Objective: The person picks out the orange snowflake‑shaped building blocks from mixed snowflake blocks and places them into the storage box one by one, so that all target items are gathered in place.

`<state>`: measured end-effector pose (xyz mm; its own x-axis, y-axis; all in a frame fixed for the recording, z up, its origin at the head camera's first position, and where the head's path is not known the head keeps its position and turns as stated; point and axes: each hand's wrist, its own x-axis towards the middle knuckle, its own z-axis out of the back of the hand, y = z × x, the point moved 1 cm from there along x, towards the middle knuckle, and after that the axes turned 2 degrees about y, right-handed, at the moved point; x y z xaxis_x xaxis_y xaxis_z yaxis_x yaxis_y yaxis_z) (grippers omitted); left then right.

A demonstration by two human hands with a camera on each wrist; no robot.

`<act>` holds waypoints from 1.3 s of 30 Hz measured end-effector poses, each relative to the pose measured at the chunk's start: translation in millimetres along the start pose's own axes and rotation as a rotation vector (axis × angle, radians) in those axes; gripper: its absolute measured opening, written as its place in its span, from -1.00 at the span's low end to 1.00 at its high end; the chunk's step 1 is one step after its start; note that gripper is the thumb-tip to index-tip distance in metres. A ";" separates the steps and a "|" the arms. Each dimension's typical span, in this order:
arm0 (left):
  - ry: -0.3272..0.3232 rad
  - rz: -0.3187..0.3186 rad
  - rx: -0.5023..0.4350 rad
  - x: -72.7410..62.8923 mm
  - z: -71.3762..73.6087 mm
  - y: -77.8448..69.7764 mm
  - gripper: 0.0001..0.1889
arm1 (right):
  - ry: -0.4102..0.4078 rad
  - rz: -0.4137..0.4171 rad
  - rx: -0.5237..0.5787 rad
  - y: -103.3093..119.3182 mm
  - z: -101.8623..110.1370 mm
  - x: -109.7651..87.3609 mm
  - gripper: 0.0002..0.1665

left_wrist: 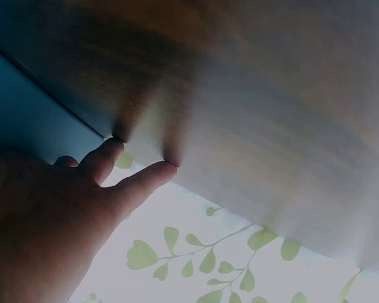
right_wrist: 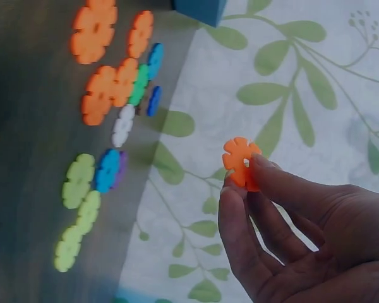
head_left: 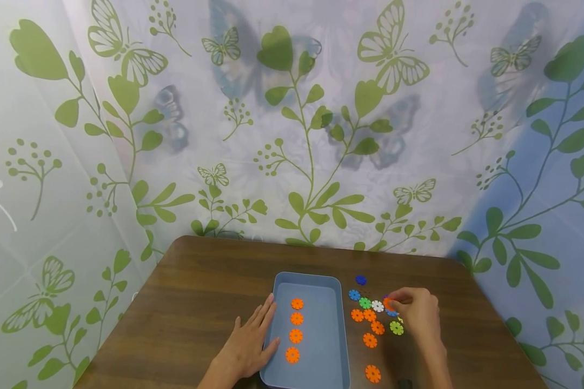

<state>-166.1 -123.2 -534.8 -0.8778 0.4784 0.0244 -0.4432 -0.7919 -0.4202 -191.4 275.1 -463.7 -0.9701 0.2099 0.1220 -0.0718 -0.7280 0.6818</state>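
At the right of the tray [head_left: 318,324], over the loose notched discs on the table [head_left: 214,292], the person's right hand [head_left: 418,316] has an orange flower-shaped disc [right_wrist: 236,151] pinched between thumb and fingertips. That grip is closed down to the disc's thin edge, leaving most of its face showing, and the piece seems raised clear of the wood.

From where I stand, the left hand [head_left: 247,341] lies along the tray's left wall, fingers straight and spread, the thumb reaching over the rim; it has hold of nothing and looks to be steadying the tray. Inside, four orange discs [head_left: 296,336] lie flat in a single line, spaced apart.

More orange discs [head_left: 370,340] lie on the table beside the tray, along with blue, green, white and yellow-green discs [head_left: 396,328].

I'd judge the step in hand to be picking out one more orange piece for that line. If so, the next move calls for a firm pinch, enough height to clear the tray's right wall, and a gentle release in line with the others, perhaps below the nearest one, without nudging any of the four.
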 end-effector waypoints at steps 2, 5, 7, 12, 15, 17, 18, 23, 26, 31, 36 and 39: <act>-0.004 -0.006 -0.003 0.1 -0.9 1.3 -0.18 | -0.001 0.004 0.016 3.8 2.1 0.2 -0.95; -0.009 -0.015 0.007 0.6 -3.7 3.9 -0.19 | -0.003 0.017 0.024 9.1 4.4 0.6 -0.94; -0.012 -0.018 0.008 0.6 -4.0 4.1 -0.19 | -0.004 0.024 0.027 12.7 5.5 0.7 -0.95; -0.001 -0.003 0.002 0.4 -2.1 2.0 -0.18 | 0.002 0.035 0.055 23.4 7.1 1.6 -0.95; 0.008 0.004 0.008 0.3 -1.8 1.1 -0.16 | -0.006 0.042 0.077 30.4 7.6 1.7 -0.94; 0.005 0.001 0.008 0.3 -1.5 1.0 -0.17 | -0.020 0.054 0.077 34.9 8.2 1.1 -0.94; 0.004 -0.001 0.008 0.5 -1.4 1.2 -0.18 | -0.031 0.062 0.073 37.2 8.6 0.9 -0.94; 0.002 -0.003 0.014 0.8 -0.6 1.4 -0.18 | -0.086 0.111 0.048 49.4 12.0 0.5 -0.95; 0.005 0.003 0.008 0.5 -0.1 0.7 -0.17 | -0.100 0.127 0.055 56.4 13.8 0.2 -0.94; 0.016 0.010 0.011 -0.6 1.0 -1.5 -0.17 | -0.095 0.136 0.094 66.2 13.5 -0.6 -0.92; 0.009 0.003 0.017 0.3 -0.2 -0.5 -0.17 | -0.073 0.143 0.151 74.7 9.3 1.3 -0.92; -0.006 -0.007 0.019 0.5 -2.0 0.9 -0.18 | -0.063 0.140 0.148 80.0 6.5 4.0 -0.92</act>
<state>-166.6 -122.9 -536.9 -0.8755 0.4820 0.0328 -0.4530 -0.7954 -0.4026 -199.5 222.0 -404.0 -0.9515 0.1573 0.2644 0.1018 -0.6500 0.7531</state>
